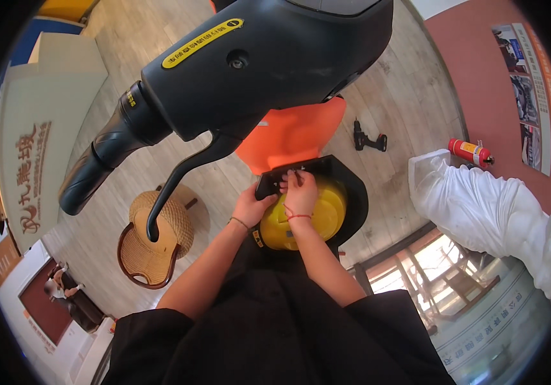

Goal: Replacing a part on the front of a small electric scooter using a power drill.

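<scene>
Mid-frame, the left hand (251,204) clamps the black panel (323,167), which could shift if it slackens; the right hand (300,190) pinches, on what I can't tell.

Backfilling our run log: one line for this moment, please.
left hand: at black plastic panel; right hand: at same panel; nearby: rounded glossy yellow shell
</scene>
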`<control>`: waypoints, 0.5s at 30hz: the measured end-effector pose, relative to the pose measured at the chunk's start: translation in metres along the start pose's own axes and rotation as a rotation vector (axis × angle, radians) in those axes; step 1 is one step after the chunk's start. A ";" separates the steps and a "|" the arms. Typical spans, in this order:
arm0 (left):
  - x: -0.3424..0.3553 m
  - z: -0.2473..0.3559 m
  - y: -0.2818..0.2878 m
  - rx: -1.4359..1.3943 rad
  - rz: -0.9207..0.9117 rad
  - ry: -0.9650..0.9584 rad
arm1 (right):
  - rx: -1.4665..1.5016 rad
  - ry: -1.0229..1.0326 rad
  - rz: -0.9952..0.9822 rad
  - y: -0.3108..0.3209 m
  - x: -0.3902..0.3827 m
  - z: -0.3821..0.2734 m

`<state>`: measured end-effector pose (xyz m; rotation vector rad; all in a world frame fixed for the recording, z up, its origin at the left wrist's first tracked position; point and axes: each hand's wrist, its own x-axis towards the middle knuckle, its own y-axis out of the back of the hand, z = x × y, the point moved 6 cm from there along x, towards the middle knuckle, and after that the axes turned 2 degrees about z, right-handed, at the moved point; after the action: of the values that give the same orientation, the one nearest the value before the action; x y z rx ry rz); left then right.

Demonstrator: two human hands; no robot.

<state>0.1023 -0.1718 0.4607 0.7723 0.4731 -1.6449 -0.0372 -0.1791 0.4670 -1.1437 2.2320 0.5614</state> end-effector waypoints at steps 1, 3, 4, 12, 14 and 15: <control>-0.001 0.000 0.001 0.001 0.001 -0.002 | 0.013 -0.017 0.010 0.000 -0.001 0.000; -0.006 0.013 0.000 0.090 0.012 0.020 | 0.015 -0.010 0.008 0.001 -0.001 -0.001; -0.004 0.009 -0.001 0.090 0.010 0.019 | 0.015 -0.006 0.004 0.002 0.000 -0.002; -0.008 0.020 -0.001 0.071 0.012 0.030 | -0.020 -0.112 -0.078 -0.002 0.002 0.002; -0.005 0.014 0.000 0.086 0.011 0.029 | -0.001 -0.122 -0.092 -0.003 0.004 0.004; -0.004 0.012 0.002 0.100 0.014 0.028 | -0.001 -0.120 -0.103 -0.004 0.005 0.005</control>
<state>0.1015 -0.1774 0.4716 0.8722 0.4067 -1.6562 -0.0346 -0.1811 0.4594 -1.1862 2.0588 0.5732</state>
